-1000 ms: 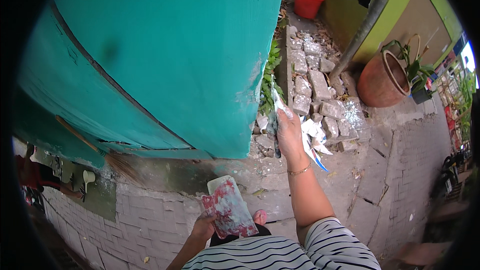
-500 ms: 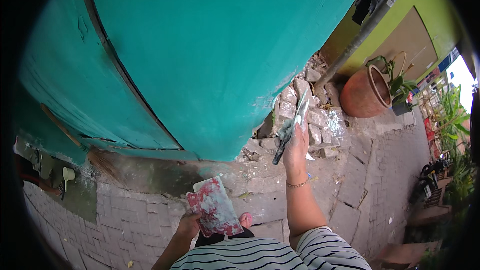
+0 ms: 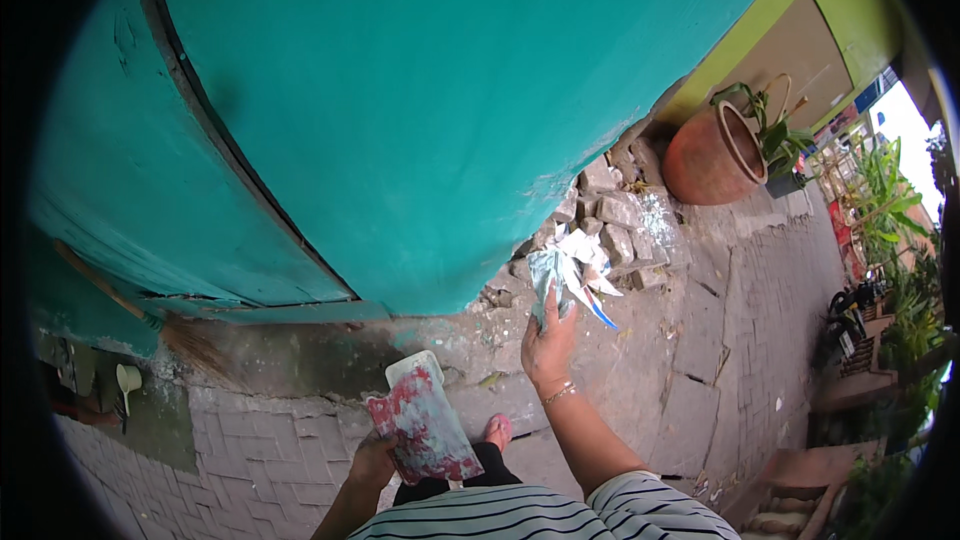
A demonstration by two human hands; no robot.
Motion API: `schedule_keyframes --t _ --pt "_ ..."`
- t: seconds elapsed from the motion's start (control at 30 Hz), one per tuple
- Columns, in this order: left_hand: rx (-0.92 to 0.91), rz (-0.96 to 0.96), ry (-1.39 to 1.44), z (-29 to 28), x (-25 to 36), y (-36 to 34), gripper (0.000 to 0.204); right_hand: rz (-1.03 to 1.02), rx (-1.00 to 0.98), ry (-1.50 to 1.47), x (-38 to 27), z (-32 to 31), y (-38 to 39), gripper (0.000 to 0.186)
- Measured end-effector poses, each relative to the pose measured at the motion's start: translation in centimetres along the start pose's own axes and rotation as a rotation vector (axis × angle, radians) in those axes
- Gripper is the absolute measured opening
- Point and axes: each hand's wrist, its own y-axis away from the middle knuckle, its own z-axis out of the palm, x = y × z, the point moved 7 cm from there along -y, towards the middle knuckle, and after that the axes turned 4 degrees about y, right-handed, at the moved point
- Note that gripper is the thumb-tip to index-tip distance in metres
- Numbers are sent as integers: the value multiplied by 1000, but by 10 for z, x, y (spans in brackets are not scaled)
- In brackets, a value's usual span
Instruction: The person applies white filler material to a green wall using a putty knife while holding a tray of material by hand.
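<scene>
My left hand (image 3: 372, 460), closed at its lower left edge, holds a flat rectangular board (image 3: 428, 425) smeared with red and pale grey-white. The board is tilted in front of my body, above my dark trousers and one foot in a pink sandal (image 3: 498, 428). My right hand (image 3: 550, 350) reaches forward, its fingers closed around a flat scraper (image 3: 545, 278) coated in pale blue-green smears. The fingers and palm hide much of that tool. Just past it, torn white wrapping (image 3: 588, 265) with a blue edge shows against the rubble; whether they touch, I cannot tell.
A teal wall (image 3: 400, 130) stands ahead, its lower corner broken above a heap of broken bricks (image 3: 620, 212). A large clay pot (image 3: 708, 160) stands to the right. Leftward are a broom (image 3: 195, 345), a white dipper (image 3: 128, 380) and part of another person's arm (image 3: 85, 412).
My right hand has come down and left, away from the upper bricks, turning the scraper. More white wrapping shows. The view has shifted slightly; my left hand still holds the board.
</scene>
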Motion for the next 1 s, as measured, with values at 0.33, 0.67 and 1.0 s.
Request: schedule_keyframes --t 0.33,0.67,1.0 --pt "4 -78 140 -67 -40 -24 46 397 -832 183 124 140 151 61" --pt "324 -49 203 -194 -132 -48 48 106 -999 251 105 298 208 42" --pt "523 -43 260 -243 -177 -60 46 73 -1121 297 111 435 273 39"
